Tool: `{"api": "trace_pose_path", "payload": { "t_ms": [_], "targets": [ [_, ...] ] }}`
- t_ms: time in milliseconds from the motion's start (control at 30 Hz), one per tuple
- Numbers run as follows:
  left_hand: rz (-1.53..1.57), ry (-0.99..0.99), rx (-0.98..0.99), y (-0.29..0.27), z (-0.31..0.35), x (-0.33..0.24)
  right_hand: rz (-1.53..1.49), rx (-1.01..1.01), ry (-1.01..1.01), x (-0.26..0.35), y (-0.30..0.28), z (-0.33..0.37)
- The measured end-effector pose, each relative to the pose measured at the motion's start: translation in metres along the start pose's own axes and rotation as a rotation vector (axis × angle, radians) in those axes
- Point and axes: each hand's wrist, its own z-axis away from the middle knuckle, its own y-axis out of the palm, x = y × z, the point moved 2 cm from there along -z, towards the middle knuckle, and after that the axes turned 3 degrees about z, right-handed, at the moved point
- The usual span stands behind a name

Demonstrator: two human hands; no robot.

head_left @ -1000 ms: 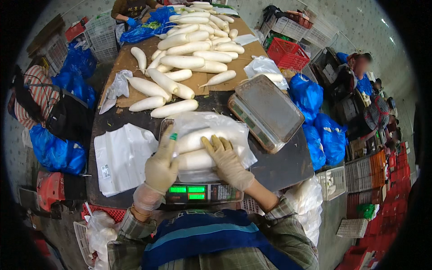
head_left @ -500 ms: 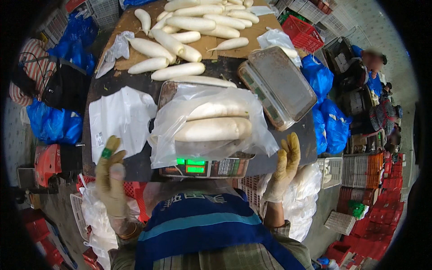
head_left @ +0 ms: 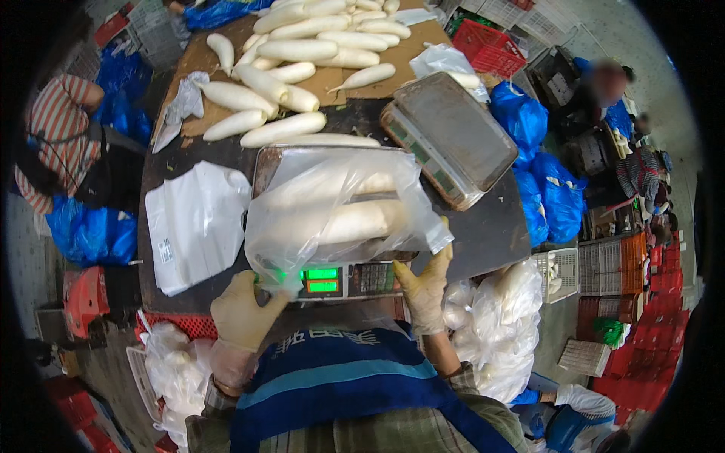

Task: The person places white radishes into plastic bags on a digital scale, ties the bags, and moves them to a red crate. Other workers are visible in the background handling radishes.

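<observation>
A clear plastic bag holding white radishes lies on the pan of a digital scale with a lit green display. At the bag's lower left corner is my left hand, gloved, its thumb apart from the fingers. My gloved right hand is by the bag's right end, thumb and fingers spread, fingertips at the loose plastic edge. Neither hand plainly grips the bag. Left of the scale lies a flat white plastic bag.
Loose radishes are heaped on cardboard at the table's far side. A second scale stands at the right. Blue bags and a red crate lie beyond. Filled clear bags sit below the table. Another person is at the left.
Both hands have moved inward to the bag's two lower ends. The bag's plastic has shifted a little over the radishes. At the lower right another person has come into view.
</observation>
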Motion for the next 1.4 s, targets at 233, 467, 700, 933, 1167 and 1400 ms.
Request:
{"api": "trace_pose_path", "payload": {
  "t_ms": [233,467,700,933,1167,1400],
  "targets": [
    [1.289,0.383,0.09,-0.03,-0.118,-0.01,-0.363,0.075,0.233,0.093,-0.02,-0.111],
    [1.131,0.326,-0.409,-0.079,-0.114,-0.061,-0.332,-0.007,-0.341,0.142,0.04,-0.135],
    [0.054,0.222,-0.239,0.028,-0.116,0.055,-0.58,0.163,0.039,0.116,-0.03,-0.108],
    [0.8,0.03,-0.001,-0.041,-0.089,0.052,-0.833,0.354,0.092,0.107,-0.035,-0.105],
    [1.519,0.347,0.171,-0.078,-0.169,-0.024,-0.694,0.151,-0.086,0.148,-0.05,-0.173],
    [1.779,-0.014,0.641,-0.01,-0.125,-0.073,0.171,0.539,-0.683,0.174,-0.019,-0.089]
  ]
}}
